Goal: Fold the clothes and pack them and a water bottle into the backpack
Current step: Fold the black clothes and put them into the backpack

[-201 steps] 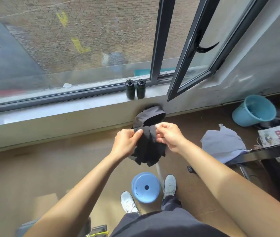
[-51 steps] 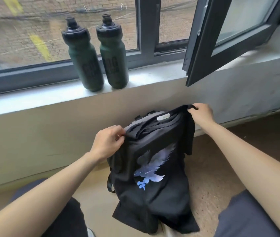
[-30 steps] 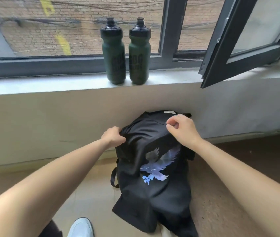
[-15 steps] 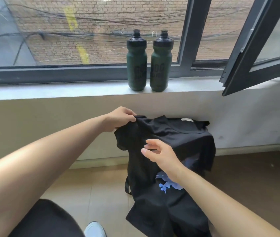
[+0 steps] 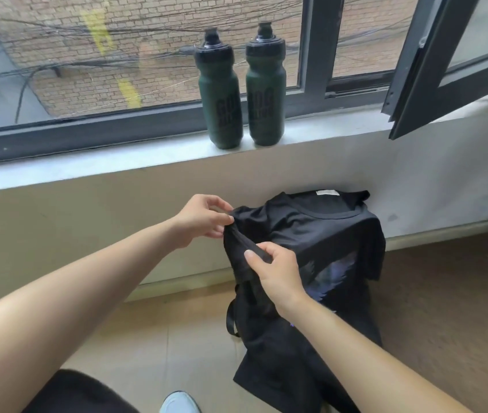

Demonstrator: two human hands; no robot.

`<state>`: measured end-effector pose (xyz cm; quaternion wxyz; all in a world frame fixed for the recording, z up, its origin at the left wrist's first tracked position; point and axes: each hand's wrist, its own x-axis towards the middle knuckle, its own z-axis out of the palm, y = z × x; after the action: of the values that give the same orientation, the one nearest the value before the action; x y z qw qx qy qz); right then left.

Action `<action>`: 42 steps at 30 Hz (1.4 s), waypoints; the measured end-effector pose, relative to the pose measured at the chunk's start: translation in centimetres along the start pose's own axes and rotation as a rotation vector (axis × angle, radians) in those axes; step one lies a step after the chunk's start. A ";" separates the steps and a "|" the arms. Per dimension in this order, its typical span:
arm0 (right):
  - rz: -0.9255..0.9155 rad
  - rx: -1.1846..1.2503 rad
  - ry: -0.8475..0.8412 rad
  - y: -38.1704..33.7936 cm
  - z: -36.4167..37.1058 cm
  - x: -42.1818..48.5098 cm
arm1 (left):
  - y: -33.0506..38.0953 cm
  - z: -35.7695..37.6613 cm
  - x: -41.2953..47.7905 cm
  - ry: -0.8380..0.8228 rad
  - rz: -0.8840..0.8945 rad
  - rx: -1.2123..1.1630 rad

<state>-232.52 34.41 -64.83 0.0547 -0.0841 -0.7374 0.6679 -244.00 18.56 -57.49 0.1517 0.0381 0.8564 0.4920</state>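
Below the sill, both hands (image 5: pixel 204 220) (image 5: pixel 275 271) pinched on black T-shirt (image 5: pixel 320 234).

Black T-shirt (image 5: pixel 320 231) is showing as soft matt cloth, creasing where pinched; print looking faintly glossy. Two water bottles (image 5: pixel 241 93) are looking like matt dark-green plastic with smooth black caps. Window frame (image 5: pixel 314 49) is reading as dark painted metal, sill (image 5: pixel 117 160) smooth pale stone, floor (image 5: pixel 159 338) tiled, slightly shiny.
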 end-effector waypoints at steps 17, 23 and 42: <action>-0.101 -0.032 -0.324 -2.3 -4.5 0.7 | -0.9 0.7 0.9 0.120 0.070 -0.050; 0.035 0.231 -0.232 -1.9 -3.8 1.2 | -0.1 1.0 -1.0 0.005 0.124 0.012; -0.005 -0.059 -0.051 0.5 -2.1 0.5 | -2.2 0.2 -4.3 -0.006 0.108 0.191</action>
<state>-232.61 36.66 -65.15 0.0350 -0.0670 -0.7581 0.6477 -239.68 16.68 -58.56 0.1230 0.0999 0.8956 0.4156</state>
